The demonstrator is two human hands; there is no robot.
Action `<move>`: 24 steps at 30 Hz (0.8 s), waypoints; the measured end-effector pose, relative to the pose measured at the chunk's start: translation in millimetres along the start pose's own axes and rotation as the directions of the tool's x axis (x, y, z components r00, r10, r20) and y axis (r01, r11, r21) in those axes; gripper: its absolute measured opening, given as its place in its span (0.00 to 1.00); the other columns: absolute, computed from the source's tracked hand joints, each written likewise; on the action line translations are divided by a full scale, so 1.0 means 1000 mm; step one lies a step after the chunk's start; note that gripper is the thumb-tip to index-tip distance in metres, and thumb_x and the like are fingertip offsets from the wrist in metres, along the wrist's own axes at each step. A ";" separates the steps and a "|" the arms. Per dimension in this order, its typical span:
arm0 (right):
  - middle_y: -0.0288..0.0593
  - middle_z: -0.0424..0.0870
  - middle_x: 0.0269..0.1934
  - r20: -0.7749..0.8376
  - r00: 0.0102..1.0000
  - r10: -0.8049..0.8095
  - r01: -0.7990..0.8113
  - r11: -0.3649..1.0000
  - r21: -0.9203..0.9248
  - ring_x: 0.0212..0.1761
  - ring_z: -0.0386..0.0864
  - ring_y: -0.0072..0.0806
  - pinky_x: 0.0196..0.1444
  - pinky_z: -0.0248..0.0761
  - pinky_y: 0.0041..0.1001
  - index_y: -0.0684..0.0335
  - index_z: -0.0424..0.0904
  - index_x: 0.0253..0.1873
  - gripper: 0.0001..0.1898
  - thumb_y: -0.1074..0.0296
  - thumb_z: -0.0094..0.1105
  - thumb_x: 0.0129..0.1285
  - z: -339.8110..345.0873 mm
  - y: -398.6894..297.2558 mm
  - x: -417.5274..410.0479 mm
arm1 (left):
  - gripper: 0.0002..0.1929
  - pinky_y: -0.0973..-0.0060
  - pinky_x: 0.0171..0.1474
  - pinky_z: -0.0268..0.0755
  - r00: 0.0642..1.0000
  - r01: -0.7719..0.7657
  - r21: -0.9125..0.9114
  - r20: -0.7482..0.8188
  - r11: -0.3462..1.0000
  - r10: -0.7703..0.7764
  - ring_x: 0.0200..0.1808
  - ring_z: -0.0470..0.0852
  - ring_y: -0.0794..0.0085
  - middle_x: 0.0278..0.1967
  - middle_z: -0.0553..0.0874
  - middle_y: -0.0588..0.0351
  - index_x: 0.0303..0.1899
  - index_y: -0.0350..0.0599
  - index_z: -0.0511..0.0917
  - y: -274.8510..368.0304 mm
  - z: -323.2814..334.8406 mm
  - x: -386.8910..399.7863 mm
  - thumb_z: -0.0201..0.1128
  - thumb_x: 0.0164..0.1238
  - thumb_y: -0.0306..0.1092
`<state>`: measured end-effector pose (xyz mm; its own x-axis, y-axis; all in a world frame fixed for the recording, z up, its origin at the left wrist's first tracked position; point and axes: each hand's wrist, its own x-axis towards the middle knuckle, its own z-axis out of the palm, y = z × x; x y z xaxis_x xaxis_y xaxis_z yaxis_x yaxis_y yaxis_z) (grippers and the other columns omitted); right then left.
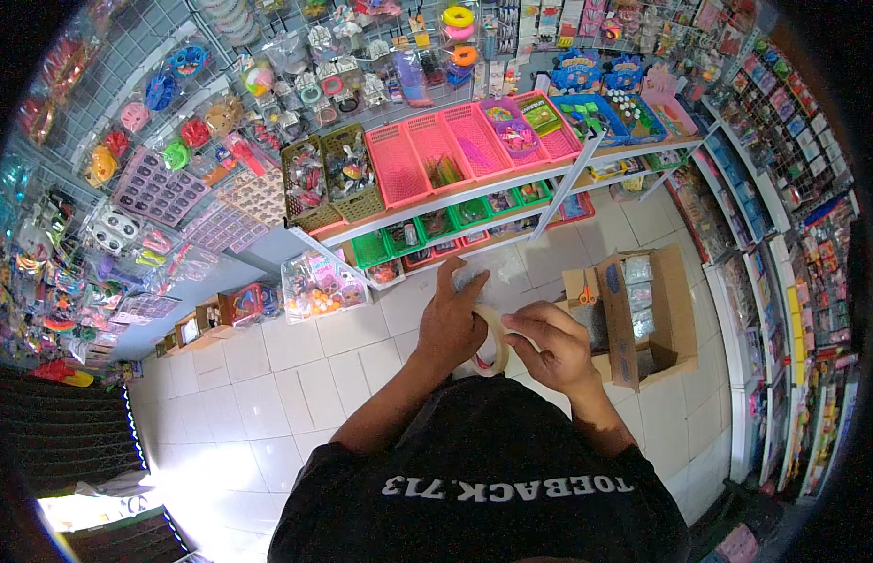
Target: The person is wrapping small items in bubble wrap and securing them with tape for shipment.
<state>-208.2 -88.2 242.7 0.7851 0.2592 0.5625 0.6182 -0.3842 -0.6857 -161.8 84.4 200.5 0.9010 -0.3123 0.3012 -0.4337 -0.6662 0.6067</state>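
Note:
My left hand (445,320) holds a roll of clear adhesive tape (502,352) upright in front of my black shirt, with the roll's ring against the thumb side of the hand. Clear plastic film (470,276) shows at the spread fingers of the same hand. On the roll's right side, the thumb and forefinger of my right hand (555,345) meet its outer edge. Whether they pinch a loose tape end is too small to tell. To the right, orange-handled scissors (586,295) rest on a flap of an open cardboard box (672,310), which contains clear-wrapped packs (641,302).
Ahead stands a shelf rack (472,188) with pink baskets (398,165) above green baskets (436,224). A clear bin of small toys (324,285) is on the tiled floor (303,380) at its left end. Shelving (750,352) lines the right side; a hanging grid display (148,169) covers the left.

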 end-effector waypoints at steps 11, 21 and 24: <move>0.47 0.80 0.41 -0.176 0.935 0.309 -0.170 0.823 0.543 0.44 0.79 0.29 0.44 0.75 0.26 0.65 0.65 0.61 0.26 0.87 0.60 0.57 0.032 0.011 -0.014 | 0.29 0.58 0.49 0.76 1.000 0.025 -0.060 0.004 0.998 -0.025 0.50 0.77 0.40 0.61 0.58 0.35 0.59 0.37 0.72 -0.003 0.013 -0.003 0.56 0.48 0.18; 0.45 0.77 0.40 -0.173 0.910 0.377 -0.145 0.679 0.719 0.39 0.78 0.26 0.26 0.78 0.21 0.66 0.65 0.59 0.23 0.87 0.55 0.60 0.013 0.018 -0.021 | 0.40 0.59 0.64 0.64 0.996 0.026 -0.150 0.093 0.988 -0.012 0.65 0.62 0.42 0.64 0.53 0.36 0.65 0.37 0.65 -0.007 0.001 0.007 0.73 0.50 0.40; 0.43 0.79 0.37 0.033 0.876 0.480 -0.396 0.680 0.617 0.35 0.78 0.21 0.22 0.71 0.15 0.66 0.68 0.57 0.21 0.86 0.58 0.59 -0.015 0.016 -0.026 | 0.38 0.56 0.67 0.59 0.985 0.028 -0.225 0.173 0.974 0.012 0.68 0.57 0.45 0.64 0.53 0.37 0.65 0.37 0.66 -0.016 -0.008 0.004 0.71 0.55 0.45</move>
<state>-219.4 -114.5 224.5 0.9863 0.0722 0.1481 0.1329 0.1825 -0.9742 -151.4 98.8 197.8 0.8843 -0.4323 0.1766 -0.3997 -0.5051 0.7649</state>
